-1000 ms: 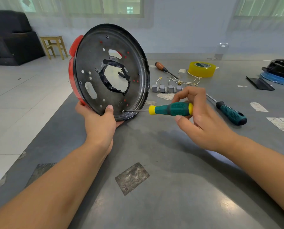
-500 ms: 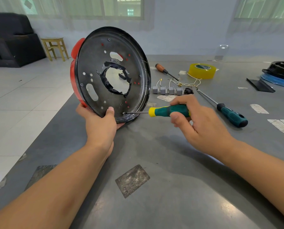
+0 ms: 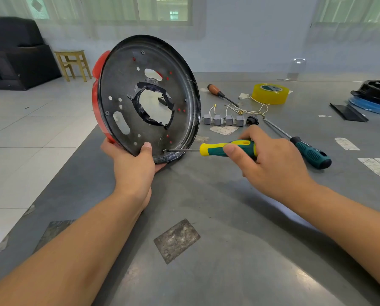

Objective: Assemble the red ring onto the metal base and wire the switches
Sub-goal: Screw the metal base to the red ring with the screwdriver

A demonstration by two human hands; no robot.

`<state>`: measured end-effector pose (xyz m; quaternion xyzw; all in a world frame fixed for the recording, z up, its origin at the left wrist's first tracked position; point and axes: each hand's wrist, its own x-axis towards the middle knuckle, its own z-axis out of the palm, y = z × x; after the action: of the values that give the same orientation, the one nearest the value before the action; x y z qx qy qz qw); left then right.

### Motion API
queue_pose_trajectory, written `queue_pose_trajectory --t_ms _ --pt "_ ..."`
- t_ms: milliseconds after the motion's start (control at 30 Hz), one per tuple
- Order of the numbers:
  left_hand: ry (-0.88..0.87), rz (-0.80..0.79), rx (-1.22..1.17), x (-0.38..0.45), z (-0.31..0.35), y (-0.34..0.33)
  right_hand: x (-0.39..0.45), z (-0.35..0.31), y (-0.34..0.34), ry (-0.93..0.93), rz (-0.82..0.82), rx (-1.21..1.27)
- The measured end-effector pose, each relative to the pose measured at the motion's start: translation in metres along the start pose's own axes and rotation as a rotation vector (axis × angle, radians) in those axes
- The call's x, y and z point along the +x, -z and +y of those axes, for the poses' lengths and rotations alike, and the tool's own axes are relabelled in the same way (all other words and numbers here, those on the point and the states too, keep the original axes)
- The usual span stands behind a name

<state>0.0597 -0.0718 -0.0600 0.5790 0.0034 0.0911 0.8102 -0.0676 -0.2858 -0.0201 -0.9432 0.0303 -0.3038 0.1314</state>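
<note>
The round dark metal base (image 3: pixel 122 85) stands on edge on the grey table, with the red ring (image 3: pixel 96 102) showing behind its left rim. My left hand (image 3: pixel 133 164) grips the base at its bottom edge, thumb on the face. My right hand (image 3: pixel 270 160) holds a green and yellow screwdriver (image 3: pixel 226 149) level, its tip on a screw (image 3: pixel 165 150) near the base's lower rim. Several grey switches (image 3: pixel 223 119) with thin wires (image 3: pixel 248 109) lie in a row on the table behind.
A second green screwdriver (image 3: pixel 304 149) lies to the right, and a brown-handled one (image 3: pixel 220 92) farther back. A yellow tape roll (image 3: pixel 269 93) stands beyond the wires. A black and blue part (image 3: pixel 376 98) sits at the far right. The table's left edge (image 3: pixel 58 177) drops to a tiled floor.
My right hand's fingers have shifted round the screwdriver handle, with the thumb now on top. The tip stays on the screw. The base stays held upright.
</note>
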Motion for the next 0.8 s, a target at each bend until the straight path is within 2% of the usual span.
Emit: queue_pose_trajectory --t_ms 133,200,367,500,567,733,800 --pt "0.005 -0.006 -0.01 0.0 0.0 0.0 0.0 0.005 0.008 0.199 -0.115 0.248" --pt "0.005 -0.01 -0.005 0.0 0.0 0.0 -0.003 0.007 0.008 0.236 -0.16 0.274" --pt "-0.006 -0.009 -0.001 0.0 0.0 0.0 0.001 0.001 0.004 -0.013 -0.052 0.126" --pt "-0.004 -0.003 0.003 0.0 -0.001 0.0 0.002 0.003 0.008 0.087 -0.141 0.355" --pt "-0.003 -0.006 0.004 0.0 0.0 0.0 0.0 0.006 0.009 0.185 -0.17 0.34" --pt "-0.023 -0.017 0.01 -0.002 0.001 -0.001 0.002 0.001 0.001 -0.008 -0.07 0.267" --pt "-0.02 -0.002 0.014 -0.002 0.001 -0.001 0.002 0.0 -0.002 0.004 -0.084 0.306"
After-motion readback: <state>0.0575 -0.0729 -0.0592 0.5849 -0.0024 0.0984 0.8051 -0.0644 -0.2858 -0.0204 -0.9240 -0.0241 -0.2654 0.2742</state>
